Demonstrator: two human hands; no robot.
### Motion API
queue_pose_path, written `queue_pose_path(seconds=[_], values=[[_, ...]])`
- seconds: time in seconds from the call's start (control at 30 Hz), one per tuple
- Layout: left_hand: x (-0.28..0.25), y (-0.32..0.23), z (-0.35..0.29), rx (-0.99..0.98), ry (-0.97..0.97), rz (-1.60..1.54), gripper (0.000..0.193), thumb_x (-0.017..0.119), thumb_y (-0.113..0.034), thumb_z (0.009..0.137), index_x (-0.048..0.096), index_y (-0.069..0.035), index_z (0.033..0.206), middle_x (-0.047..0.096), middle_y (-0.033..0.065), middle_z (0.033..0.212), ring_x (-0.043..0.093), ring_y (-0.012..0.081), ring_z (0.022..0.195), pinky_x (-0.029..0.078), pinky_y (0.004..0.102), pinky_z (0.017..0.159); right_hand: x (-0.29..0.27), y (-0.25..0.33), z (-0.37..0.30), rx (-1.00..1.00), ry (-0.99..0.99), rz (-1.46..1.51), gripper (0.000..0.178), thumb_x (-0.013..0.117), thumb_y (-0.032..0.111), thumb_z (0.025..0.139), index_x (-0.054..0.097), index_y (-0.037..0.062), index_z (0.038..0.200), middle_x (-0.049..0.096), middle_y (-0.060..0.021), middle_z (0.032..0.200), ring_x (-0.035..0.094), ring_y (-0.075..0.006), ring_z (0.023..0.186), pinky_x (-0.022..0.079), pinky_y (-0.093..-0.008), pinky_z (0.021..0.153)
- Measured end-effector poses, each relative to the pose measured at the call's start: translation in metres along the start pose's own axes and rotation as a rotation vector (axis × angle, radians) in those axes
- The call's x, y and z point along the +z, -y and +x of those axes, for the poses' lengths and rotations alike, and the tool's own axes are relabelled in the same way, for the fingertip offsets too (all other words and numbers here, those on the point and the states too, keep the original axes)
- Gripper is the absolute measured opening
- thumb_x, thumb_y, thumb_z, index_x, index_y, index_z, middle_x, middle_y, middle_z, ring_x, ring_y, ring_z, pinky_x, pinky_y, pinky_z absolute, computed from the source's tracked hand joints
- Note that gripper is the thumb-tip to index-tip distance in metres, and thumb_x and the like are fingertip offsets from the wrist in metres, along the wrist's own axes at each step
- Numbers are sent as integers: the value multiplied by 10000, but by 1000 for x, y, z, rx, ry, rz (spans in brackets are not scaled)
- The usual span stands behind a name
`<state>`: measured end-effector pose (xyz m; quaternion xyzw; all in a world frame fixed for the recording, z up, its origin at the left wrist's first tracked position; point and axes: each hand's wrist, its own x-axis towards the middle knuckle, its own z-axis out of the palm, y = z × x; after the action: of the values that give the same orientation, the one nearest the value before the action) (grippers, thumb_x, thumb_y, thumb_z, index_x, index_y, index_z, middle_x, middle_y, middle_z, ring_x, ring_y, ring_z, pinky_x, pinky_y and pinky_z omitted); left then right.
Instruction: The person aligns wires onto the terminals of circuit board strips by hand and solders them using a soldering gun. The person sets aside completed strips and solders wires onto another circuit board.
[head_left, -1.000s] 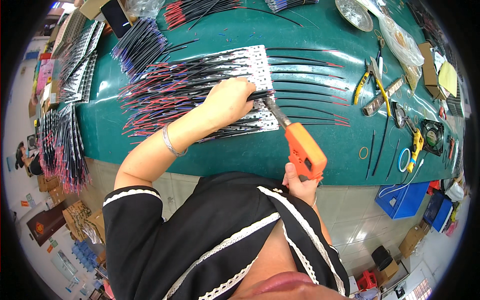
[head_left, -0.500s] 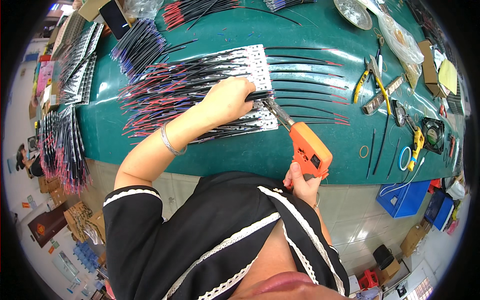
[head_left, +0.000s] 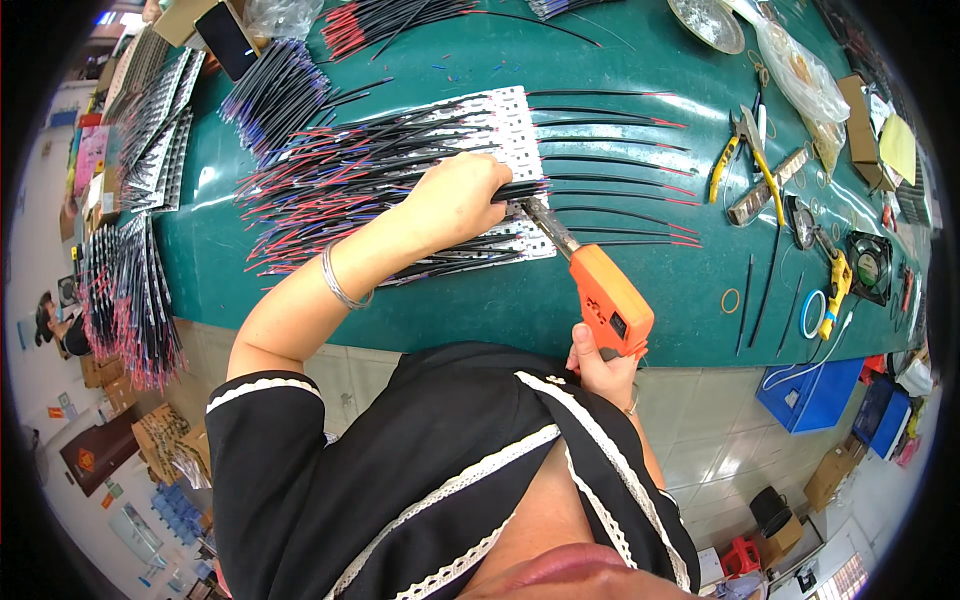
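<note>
My left hand (head_left: 455,200) is closed around black wires (head_left: 517,190) above a white circuit-board panel (head_left: 516,125). Its fingertips are mostly hidden from above. Rows of black wires with red and blue ends (head_left: 300,190) lie over the panel's left part. Below, near the table edge, my right hand (head_left: 605,372) grips the handle of an orange gun-shaped tool (head_left: 612,300). The tool's metal nose (head_left: 545,222) points up and left, with its tip at the panel close to my left fingers. Whether the tip touches the wires I cannot tell. Several separate wires (head_left: 615,160) extend right from the panel.
Wire bundles (head_left: 275,95) lie at the back left, beside a phone (head_left: 227,40). Stacked panels (head_left: 160,130) stand at the far left. Yellow-handled pliers (head_left: 760,165), a fan (head_left: 868,267) and a yellow-handled tool (head_left: 836,290) sit on the right. A metal dish (head_left: 707,25) is behind.
The orange tool and my right hand have shifted slightly left and upward, the nose now a little nearer my left fingers. My left hand stays in place on the wires.
</note>
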<state>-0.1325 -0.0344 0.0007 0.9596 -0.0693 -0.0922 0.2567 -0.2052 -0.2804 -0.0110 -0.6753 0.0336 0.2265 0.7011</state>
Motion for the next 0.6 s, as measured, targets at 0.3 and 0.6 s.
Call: queue_pose_path(seconds=[0.3, 0.6], values=[[0, -1, 1, 6, 2, -10, 155, 609, -90, 653, 579, 31, 746, 572, 199, 741, 564, 363, 746, 447, 415, 679, -9, 3, -2, -15, -35, 245, 273, 589, 96, 811, 453, -38, 1005, 511, -51, 659, 461, -98, 435, 405, -230, 388], [-10, 9, -3, 57, -11, -48, 202, 551, -158, 802, 539, 35, 861, 551, 207, 752, 542, 375, 744, 420, 420, 662, -14, 25, 16, -96, 95, 488, 524, 568, 144, 790, 314, -58, 1202, 485, -74, 670, 499, -152, 513, 431, -288, 488]])
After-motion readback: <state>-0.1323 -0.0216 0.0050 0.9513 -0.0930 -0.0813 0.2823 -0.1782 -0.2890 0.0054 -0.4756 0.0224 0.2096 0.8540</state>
